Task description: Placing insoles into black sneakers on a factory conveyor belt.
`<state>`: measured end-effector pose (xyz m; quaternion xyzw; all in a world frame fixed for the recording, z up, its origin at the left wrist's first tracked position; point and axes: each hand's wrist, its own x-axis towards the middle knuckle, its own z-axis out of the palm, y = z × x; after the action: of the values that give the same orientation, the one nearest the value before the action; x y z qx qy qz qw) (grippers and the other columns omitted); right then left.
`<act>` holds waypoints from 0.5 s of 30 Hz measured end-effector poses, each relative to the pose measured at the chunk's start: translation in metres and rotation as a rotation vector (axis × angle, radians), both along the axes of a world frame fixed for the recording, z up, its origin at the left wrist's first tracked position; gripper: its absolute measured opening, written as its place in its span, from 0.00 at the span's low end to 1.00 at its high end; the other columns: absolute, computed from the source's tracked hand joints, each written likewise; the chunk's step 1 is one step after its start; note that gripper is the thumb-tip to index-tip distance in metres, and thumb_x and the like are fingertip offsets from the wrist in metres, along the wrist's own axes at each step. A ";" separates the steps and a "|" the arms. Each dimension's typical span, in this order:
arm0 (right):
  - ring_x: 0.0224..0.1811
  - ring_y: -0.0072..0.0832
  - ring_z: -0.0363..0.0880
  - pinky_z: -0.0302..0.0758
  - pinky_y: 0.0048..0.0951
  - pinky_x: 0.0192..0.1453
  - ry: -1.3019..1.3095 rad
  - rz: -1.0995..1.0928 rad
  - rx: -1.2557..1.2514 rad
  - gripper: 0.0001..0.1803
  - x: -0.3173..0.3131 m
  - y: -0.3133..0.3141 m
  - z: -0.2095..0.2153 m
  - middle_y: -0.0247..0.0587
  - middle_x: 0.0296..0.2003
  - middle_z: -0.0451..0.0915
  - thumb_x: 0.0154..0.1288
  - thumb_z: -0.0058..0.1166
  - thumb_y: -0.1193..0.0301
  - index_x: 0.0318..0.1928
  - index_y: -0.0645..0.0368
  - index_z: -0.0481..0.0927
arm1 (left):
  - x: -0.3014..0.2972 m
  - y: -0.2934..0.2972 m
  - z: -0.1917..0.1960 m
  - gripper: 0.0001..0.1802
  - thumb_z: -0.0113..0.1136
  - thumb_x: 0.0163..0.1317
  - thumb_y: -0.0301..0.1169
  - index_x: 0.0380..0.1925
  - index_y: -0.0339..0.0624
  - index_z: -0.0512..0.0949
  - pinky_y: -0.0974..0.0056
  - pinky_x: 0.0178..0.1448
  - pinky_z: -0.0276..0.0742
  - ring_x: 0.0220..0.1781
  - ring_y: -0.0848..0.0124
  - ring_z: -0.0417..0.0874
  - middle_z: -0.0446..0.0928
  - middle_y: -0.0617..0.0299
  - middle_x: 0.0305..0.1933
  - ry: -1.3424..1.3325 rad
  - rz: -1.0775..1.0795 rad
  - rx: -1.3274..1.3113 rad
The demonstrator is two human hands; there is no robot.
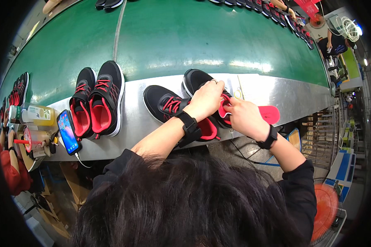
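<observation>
A black sneaker with red laces and lining [197, 79] stands at the metal edge, its toe pointing away from me. My left hand [207, 99] is closed over its upper near the laces, hiding much of it. At the opening of the same sneaker, my right hand [245, 115] pinches the red-lined collar. Its fingertips are partly hidden. A pink-red insole [270, 115] shows beyond my right hand; its other end is covered by that hand. Left of these, the matching sneaker [160, 102] sits partly under my left forearm.
A finished-looking sneaker pair [105, 99] stands to the left, beside a charging phone [68, 131], a juice bottle [36, 114] and a drink cup [34, 140]. Beyond the metal ledge [136, 142] runs a green conveyor belt [177, 41] with rows of shoes. An orange fan [325, 210] stands lower right.
</observation>
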<state>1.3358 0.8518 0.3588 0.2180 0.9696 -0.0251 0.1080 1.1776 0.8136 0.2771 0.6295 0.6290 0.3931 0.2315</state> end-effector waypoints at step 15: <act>0.35 0.46 0.81 0.76 0.41 0.43 0.102 -0.450 -0.380 0.13 0.012 0.012 0.023 0.50 0.34 0.80 0.57 0.50 0.71 0.39 0.65 0.83 | -0.003 0.003 0.000 0.10 0.58 0.53 0.24 0.36 0.33 0.72 0.48 0.49 0.76 0.47 0.46 0.78 0.76 0.41 0.39 -0.015 -0.008 -0.042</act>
<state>1.3478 0.8633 0.3818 0.4015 0.8791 -0.2406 0.0898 1.1743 0.8168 0.2767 0.6241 0.6329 0.3836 0.2508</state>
